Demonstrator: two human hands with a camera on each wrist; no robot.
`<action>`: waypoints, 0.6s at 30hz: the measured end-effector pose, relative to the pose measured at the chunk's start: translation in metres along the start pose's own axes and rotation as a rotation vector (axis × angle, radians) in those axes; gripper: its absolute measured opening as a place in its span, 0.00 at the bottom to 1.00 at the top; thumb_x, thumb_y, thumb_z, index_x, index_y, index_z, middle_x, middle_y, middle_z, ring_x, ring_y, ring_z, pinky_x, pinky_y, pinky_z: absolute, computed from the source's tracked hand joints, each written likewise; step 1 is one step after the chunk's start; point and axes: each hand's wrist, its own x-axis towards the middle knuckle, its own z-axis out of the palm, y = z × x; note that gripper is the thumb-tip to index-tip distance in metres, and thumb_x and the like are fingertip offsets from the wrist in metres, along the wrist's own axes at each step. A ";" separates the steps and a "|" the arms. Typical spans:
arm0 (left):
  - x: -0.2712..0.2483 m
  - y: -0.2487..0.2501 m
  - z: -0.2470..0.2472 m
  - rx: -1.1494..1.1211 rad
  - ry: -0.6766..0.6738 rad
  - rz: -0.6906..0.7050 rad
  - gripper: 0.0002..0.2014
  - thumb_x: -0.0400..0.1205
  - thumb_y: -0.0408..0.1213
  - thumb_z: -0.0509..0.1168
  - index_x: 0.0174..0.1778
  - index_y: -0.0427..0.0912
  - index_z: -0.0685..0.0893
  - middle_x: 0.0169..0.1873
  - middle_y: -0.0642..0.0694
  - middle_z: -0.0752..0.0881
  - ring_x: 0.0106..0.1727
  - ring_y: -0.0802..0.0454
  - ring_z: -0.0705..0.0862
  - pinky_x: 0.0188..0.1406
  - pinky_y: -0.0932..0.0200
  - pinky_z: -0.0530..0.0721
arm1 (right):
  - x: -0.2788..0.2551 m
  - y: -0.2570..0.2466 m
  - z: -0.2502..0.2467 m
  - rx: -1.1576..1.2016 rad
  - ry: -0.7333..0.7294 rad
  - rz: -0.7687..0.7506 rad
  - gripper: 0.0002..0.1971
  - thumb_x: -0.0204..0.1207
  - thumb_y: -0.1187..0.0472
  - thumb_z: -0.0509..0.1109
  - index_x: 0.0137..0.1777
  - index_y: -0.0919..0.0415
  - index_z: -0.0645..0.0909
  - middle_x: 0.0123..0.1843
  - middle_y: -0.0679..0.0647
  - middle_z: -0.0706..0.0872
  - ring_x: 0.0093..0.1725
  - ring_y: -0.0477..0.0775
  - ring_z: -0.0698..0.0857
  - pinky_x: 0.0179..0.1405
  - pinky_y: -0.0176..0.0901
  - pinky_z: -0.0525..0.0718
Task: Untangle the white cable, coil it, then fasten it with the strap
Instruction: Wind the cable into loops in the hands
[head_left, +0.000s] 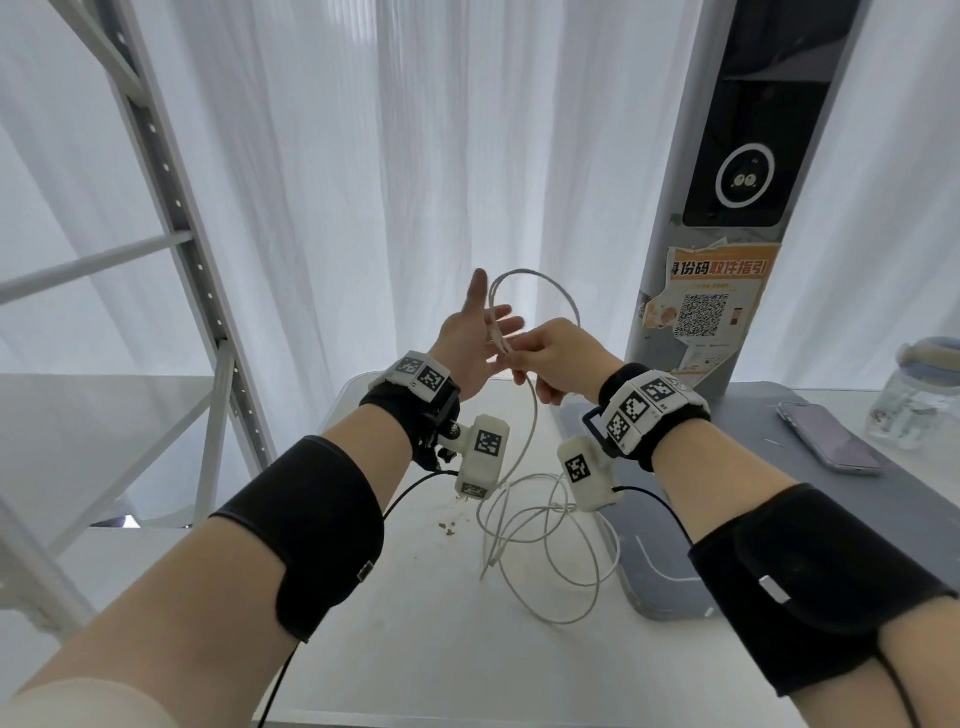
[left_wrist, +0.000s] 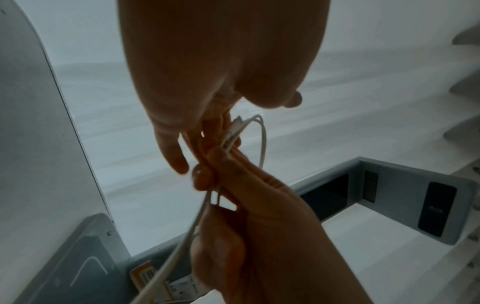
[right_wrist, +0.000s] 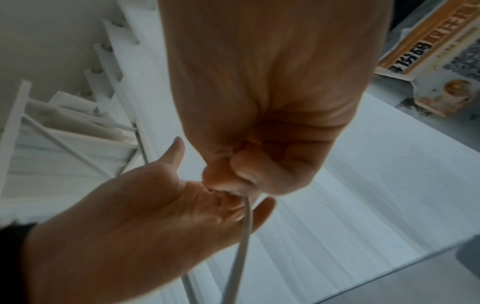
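Observation:
The white cable (head_left: 529, 431) runs from a tangled heap (head_left: 550, 540) on the white table up to my hands, then arcs in a loop (head_left: 540, 278) above them. My right hand (head_left: 524, 358) pinches the cable between thumb and curled fingers, as the right wrist view (right_wrist: 245, 222) also shows. My left hand (head_left: 483, 332) is held up beside it with straight, spread fingers, and the cable lies across its palm. A white connector end (left_wrist: 235, 125) shows at the fingers in the left wrist view. I cannot make out a strap.
A phone (head_left: 826, 436) and a clear jar (head_left: 919, 400) lie at the right on a grey surface. A grey pillar with an orange sticker (head_left: 717, 291) stands behind. A grey board (head_left: 654, 545) borders the cable heap. White shelving (head_left: 171, 234) stands at the left. Crumbs (head_left: 449, 527) dot the table.

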 end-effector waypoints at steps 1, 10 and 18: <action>-0.001 -0.002 0.001 0.047 -0.060 -0.003 0.34 0.83 0.66 0.58 0.64 0.35 0.80 0.56 0.41 0.87 0.55 0.44 0.88 0.61 0.44 0.86 | 0.000 0.000 0.000 0.049 0.024 -0.006 0.13 0.85 0.58 0.71 0.49 0.69 0.90 0.31 0.55 0.86 0.19 0.48 0.81 0.20 0.39 0.79; -0.006 -0.004 0.011 0.131 -0.071 0.158 0.23 0.93 0.45 0.52 0.32 0.41 0.69 0.32 0.41 0.77 0.26 0.50 0.75 0.27 0.58 0.76 | 0.001 0.000 -0.002 0.195 0.044 -0.045 0.12 0.86 0.60 0.69 0.50 0.70 0.89 0.54 0.46 0.90 0.20 0.52 0.81 0.18 0.39 0.78; -0.004 0.004 0.009 -0.109 0.014 0.152 0.22 0.93 0.43 0.51 0.32 0.42 0.69 0.27 0.44 0.85 0.36 0.43 0.90 0.46 0.43 0.91 | -0.005 0.005 -0.007 0.095 -0.042 0.008 0.05 0.84 0.60 0.72 0.49 0.58 0.89 0.38 0.53 0.88 0.23 0.51 0.83 0.22 0.41 0.83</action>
